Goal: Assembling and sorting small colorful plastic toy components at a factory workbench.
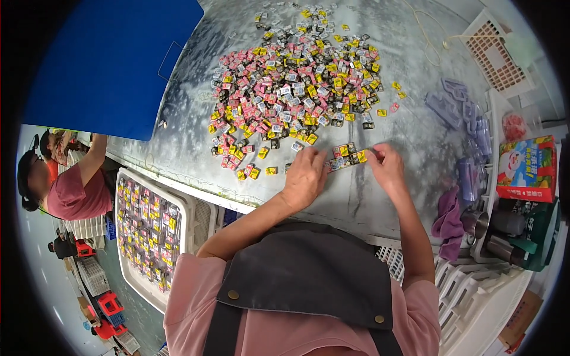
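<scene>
Left hand (304, 177) loosely curled, right hand (390, 166) half-closed, fingertips at opposite ends of small rectangular pink-yellow-black tile block (346, 158). Actual grip: can't tell.

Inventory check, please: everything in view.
Loose blocks: uncountable, multicoloured, upper centre
Grouped blocks: several, multicoloured, between hands
Worktable: one, grey, centre
Panel: one, blue, upper left
Loaded tray: one, white, left
Basket: one, white, upper right
Plastic pieces: several, lavender, right
Cloth: one, purple, right
Metal cup: one, silver, beside cloth
Printed box: one, multicoloured, far right
Plastic items: several, red, left
Coworker: at least one, pinkish shirt, left
Apron: one, grey, lower centre
Left hand: one, bare, beside grouped blocks
Right hand: one, bare, at their right
</scene>
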A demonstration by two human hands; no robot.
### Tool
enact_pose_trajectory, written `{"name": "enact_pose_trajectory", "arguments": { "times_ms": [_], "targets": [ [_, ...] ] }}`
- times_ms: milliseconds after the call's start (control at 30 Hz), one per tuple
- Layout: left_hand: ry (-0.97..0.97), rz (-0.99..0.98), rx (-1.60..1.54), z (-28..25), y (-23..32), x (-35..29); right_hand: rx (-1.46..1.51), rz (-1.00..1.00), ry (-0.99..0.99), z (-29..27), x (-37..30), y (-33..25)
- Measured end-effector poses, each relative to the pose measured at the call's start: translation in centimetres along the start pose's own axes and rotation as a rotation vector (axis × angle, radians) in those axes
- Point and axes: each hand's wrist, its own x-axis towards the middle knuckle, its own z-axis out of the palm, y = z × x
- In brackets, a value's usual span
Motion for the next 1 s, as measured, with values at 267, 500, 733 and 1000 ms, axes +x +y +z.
{"name": "enact_pose_trajectory", "arguments": {
  "times_ms": [267,500,733,1000],
  "targets": [
    [-0.102,0.469,0.172,3.2,1.6,2.9,-0.043,-0.019,-0.002,0.2,-0.3,-0.2],
    [-0.114,0.492,0.215,4.3,1.4,3.0,-0.087,-0.052,0.014,0.5,-0.8,-0.4],
    [-0.116,0.534,0.219,4.9,0.9,2.8,-0.211,-0.134,0.081,1.5,-0.9,-0.3],
    [-0.151,0.456,0.023,5.1,-0.1,2.0,-0.041,0.068,-0.080,0.9,0.7,0.9]
  ]
}}
